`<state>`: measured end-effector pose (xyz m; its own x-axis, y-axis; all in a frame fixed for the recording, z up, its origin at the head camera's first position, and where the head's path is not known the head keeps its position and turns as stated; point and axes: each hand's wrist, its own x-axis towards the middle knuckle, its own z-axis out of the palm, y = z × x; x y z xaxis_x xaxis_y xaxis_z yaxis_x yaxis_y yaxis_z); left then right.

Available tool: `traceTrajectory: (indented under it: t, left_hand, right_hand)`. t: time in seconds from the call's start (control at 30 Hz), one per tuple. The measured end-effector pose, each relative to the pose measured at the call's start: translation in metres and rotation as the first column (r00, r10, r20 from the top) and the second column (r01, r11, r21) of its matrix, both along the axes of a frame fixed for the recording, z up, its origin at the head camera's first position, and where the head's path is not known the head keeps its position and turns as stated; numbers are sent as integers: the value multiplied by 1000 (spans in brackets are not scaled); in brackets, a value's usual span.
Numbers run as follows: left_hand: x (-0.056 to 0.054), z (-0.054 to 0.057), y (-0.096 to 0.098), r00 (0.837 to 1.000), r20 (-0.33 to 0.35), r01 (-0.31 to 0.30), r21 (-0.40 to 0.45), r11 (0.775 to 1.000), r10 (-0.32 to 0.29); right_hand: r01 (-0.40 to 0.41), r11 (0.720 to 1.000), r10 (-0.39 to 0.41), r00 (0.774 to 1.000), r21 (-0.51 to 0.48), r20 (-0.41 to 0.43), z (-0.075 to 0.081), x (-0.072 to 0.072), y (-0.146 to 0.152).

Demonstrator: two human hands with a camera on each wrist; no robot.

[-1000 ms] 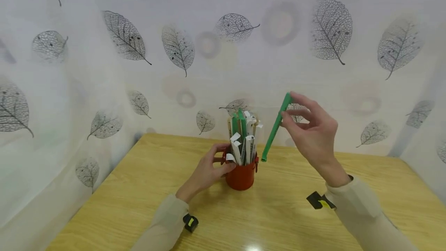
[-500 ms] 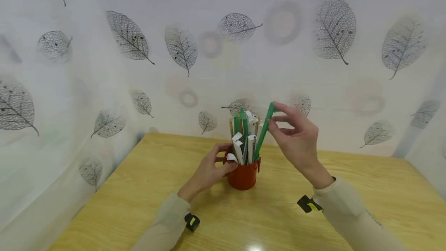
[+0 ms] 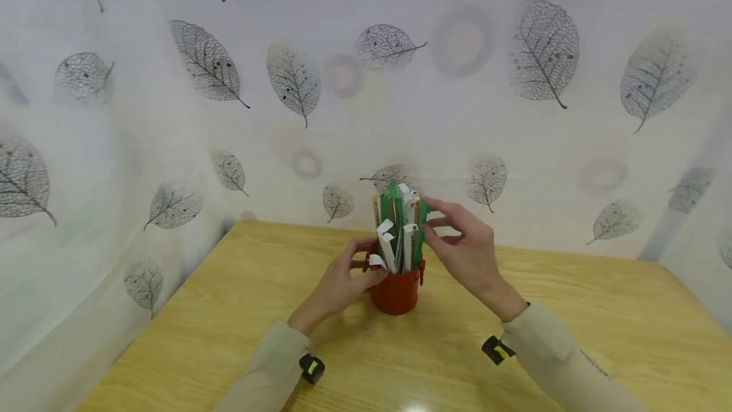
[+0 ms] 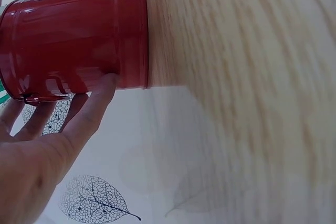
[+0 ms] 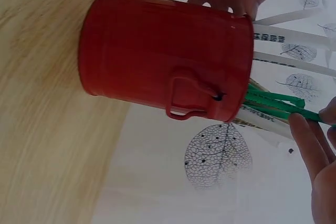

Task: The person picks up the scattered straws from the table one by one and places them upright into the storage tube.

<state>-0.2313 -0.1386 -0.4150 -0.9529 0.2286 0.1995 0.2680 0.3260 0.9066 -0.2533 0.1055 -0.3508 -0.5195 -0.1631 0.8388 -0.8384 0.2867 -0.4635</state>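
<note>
The long green plastic stick [image 3: 422, 229] is standing in the small red metal bucket [image 3: 396, 290] near the tabletop's far edge, its insertion looking nearly finished. The right hand [image 3: 460, 248] is pinching its top; letting go is what is left. The left hand [image 3: 342, 278] is gripping the bucket's side, steadying it among white paper-wrapped sticks [image 3: 394, 240].

Prob. a staged booth: leaf-print cloth [image 3: 297, 81] walls round wood table [image 3: 600, 323]
</note>
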Motion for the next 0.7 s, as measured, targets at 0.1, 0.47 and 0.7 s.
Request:
traceTrajectory:
  t: [0.1,0.47,0.7]
  left_hand:
    - [0,0,0,1000,5,-8,-6,1000,8]
    - [0,0,0,1000,18,-2,10,1000,2]
    - [-1,0,0,1000,13,6,9,1000,-6]
  right_hand:
    - [-4,1000,4,1000,21,11,-6,-1,0]
    - [-41,998,40,999,48,18,-22,-3,2]
    - [-18,999,14,996,48,85,-27,-2,4]
